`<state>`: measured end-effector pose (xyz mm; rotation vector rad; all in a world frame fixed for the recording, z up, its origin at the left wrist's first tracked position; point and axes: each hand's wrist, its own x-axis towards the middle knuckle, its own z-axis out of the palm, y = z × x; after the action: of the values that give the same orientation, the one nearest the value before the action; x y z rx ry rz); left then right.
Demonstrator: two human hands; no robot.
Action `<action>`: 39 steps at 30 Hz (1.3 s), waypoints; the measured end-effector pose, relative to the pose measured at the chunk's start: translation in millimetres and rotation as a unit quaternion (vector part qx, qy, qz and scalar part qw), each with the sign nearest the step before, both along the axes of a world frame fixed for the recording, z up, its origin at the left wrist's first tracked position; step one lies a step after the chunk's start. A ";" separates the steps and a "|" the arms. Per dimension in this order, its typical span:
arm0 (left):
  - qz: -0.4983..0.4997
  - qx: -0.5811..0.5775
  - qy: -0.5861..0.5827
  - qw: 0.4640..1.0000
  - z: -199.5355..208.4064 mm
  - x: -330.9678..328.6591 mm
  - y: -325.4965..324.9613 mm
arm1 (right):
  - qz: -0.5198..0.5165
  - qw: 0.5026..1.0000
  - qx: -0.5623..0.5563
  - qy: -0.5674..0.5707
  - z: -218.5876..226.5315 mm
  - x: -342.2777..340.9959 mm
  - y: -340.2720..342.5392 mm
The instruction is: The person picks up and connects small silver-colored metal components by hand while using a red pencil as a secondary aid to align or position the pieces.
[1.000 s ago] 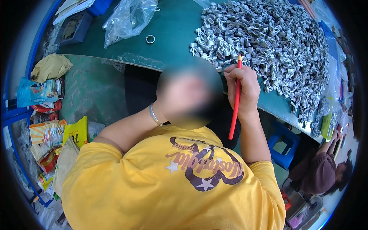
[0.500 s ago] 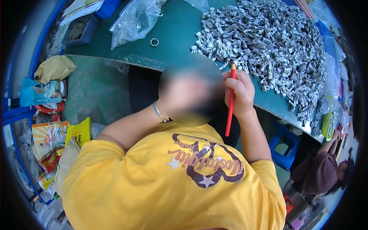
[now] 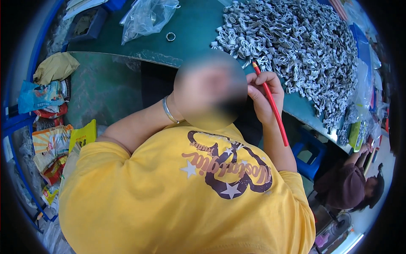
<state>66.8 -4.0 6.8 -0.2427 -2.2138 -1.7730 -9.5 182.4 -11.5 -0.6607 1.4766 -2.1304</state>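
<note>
The right hand (image 3: 261,99) pinches a red pencil (image 3: 275,114) slantwise, its tip toward the near edge of the heap of grey cord loops (image 3: 296,55) on the green table (image 3: 194,38); a light grip near that tip would probably steady it best. A round blur covers the left hand (image 3: 196,86), so I can't tell whether it's spread or gripping anything.

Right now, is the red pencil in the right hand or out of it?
In: the right hand grips the red pencil at a slant, its tan end toward the pile of grey pieces.
</note>
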 end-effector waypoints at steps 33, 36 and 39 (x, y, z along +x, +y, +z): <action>-0.211 -0.043 -0.152 0.965 -16.6 -5.8 -59.4 | -0.213 0.757 0.380 0.488 12.3 -4.7 -45.8; -0.166 0.023 -0.160 0.973 -12.3 -5.2 -46.6 | -0.209 0.748 0.365 0.513 10.8 -12.0 -41.0; -0.079 0.101 -0.218 0.967 -6.1 -7.2 -32.7 | -0.201 0.778 0.307 0.510 15.4 -8.0 -33.8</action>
<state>59.5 -36.7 0.7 0.0237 -2.3205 -2.3084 -17.5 148.6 3.9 -1.4325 2.9177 -1.2849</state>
